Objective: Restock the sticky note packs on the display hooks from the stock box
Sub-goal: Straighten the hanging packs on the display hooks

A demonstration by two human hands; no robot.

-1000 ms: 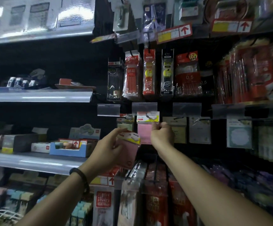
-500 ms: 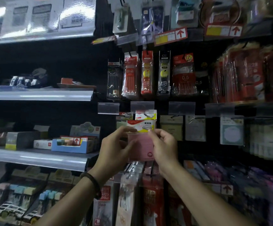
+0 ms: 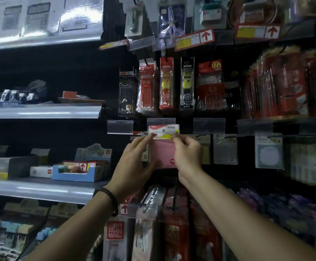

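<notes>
A pink sticky note pack (image 3: 162, 152) with a white, red and yellow header card is held up against the display wall, just under a clear price tag holder (image 3: 161, 123). My left hand (image 3: 134, 166) pinches the header's left corner and cups the pack's left side. My right hand (image 3: 188, 155) pinches the header's right corner. The hook itself is hidden behind the pack. Other note packs (image 3: 225, 150) hang on hooks to the right. The stock box is not in view.
Pen refill packs (image 3: 166, 83) hang in the row above. More hanging packs (image 3: 174, 223) fill the row below my wrists. Grey shelves (image 3: 40, 191) on the left carry a blue display box (image 3: 74, 172) and small cartons.
Both hands have lifted the pink pack from chest height up to the hook row; my left hand first brought it across to my right hand.
</notes>
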